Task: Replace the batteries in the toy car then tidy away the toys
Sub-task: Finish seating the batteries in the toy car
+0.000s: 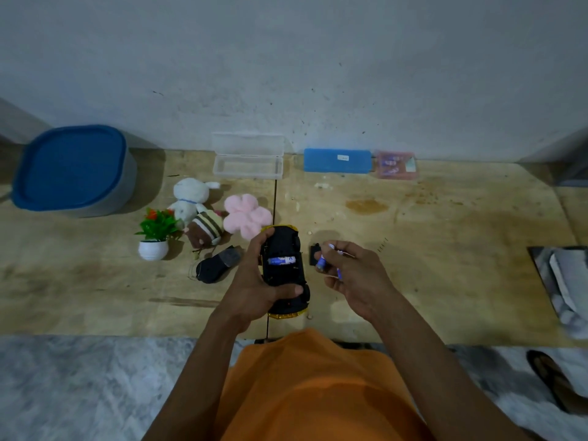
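A yellow toy car is turned belly-up above the wooden table, its black underside facing me. My left hand grips it around the side. One blue battery lies in the open compartment. My right hand hovers just right of the car, closed on blue batteries. A small black battery cover lies on the table behind that hand. A black remote control lies left of the car.
Left of the car sit a white plush rabbit, a striped brown plush, a pink plush flower and a small potted plant. A blue-lidded tub, an open clear case, a blue box and a pink pack line the wall.
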Motion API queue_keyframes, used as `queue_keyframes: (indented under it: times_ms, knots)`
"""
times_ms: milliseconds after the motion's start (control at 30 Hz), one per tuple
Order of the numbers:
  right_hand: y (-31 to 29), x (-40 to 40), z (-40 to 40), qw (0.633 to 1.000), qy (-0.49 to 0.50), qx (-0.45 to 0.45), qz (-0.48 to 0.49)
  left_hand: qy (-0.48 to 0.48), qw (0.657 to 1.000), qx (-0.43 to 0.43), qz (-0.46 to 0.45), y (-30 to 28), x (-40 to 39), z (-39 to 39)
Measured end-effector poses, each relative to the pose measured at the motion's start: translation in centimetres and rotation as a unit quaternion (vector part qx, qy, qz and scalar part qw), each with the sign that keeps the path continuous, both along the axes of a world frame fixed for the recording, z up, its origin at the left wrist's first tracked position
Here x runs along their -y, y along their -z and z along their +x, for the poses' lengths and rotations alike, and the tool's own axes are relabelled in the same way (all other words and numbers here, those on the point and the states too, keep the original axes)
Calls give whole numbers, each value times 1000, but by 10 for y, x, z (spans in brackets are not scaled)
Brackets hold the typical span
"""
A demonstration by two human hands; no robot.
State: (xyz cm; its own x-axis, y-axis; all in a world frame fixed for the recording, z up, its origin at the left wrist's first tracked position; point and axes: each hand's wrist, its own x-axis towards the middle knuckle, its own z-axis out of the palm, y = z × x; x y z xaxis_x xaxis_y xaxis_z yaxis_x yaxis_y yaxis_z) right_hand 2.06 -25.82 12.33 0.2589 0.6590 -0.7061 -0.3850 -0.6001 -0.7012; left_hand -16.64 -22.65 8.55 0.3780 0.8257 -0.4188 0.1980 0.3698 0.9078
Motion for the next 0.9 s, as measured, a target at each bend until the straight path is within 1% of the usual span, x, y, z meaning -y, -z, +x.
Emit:
queue_keyframes:
  times_ms: [67, 133, 200, 300, 433, 500, 600, 733, 833, 900]
  knots:
    - [4, -1, -3, 994, -26, 91, 49, 5, 1000, 4, -2, -1, -2, 0]
    - [7, -4, -6, 976, -60, 180, 111, 11, 1000, 14, -8, -3, -3, 0]
    - [8, -10, -9, 953, -101, 227, 173, 14, 999, 26, -14, -6, -4, 1]
    - [6, -20, -14, 923, -174, 258, 227, 19, 999, 38, -21, -11, -7, 2]
    - [3, -30, -17, 894, -248, 256, 271, 30, 999, 40, -19, -16, -13, 2]
    - [5, -32, -17, 861, -283, 297, 302, 33, 998, 42, -22, -18, -14, 2]
    - [6, -38, -15, 798, -335, 361, 347, 33, 998, 45, -31, -20, -14, 1]
    - [9, -44, -12, 721, -426, 398, 375, 21, 997, 62, -43, -23, -13, 0]
    - [11, -44, -14, 687, -468, 417, 368, 24, 996, 71, -56, -26, -14, 0]
    - [10, -44, -16, 682, -464, 425, 373, 24, 996, 69, -55, -27, -13, 0]
